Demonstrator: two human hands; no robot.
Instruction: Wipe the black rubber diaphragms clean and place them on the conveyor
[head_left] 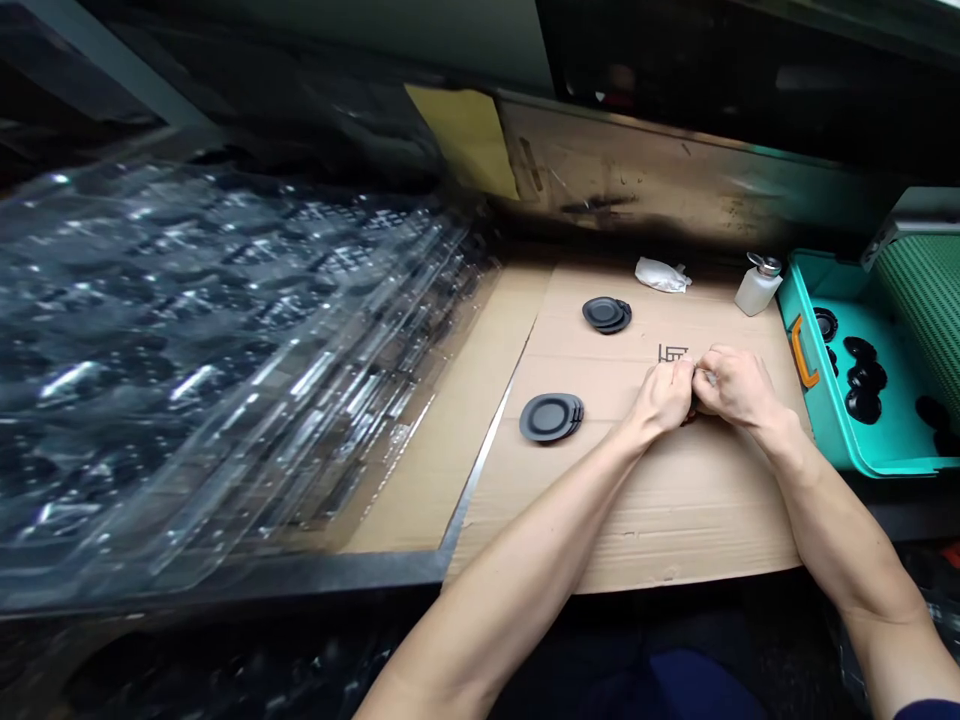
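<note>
My left hand [664,396] and my right hand [733,386] meet over the cardboard sheet [675,500], fingers curled and pressed together around something small that I cannot make out. A dark edge shows just under the hands. To their left lies a small stack of black round discs [551,417]. A second stack of black discs [607,314] sits farther back on the cardboard.
A tall pile of clear plastic blister trays [210,360] fills the left side. A teal bin [862,400] with several black discs stands at the right. A white pump bottle [757,285] and a crumpled white cloth [661,275] lie at the back.
</note>
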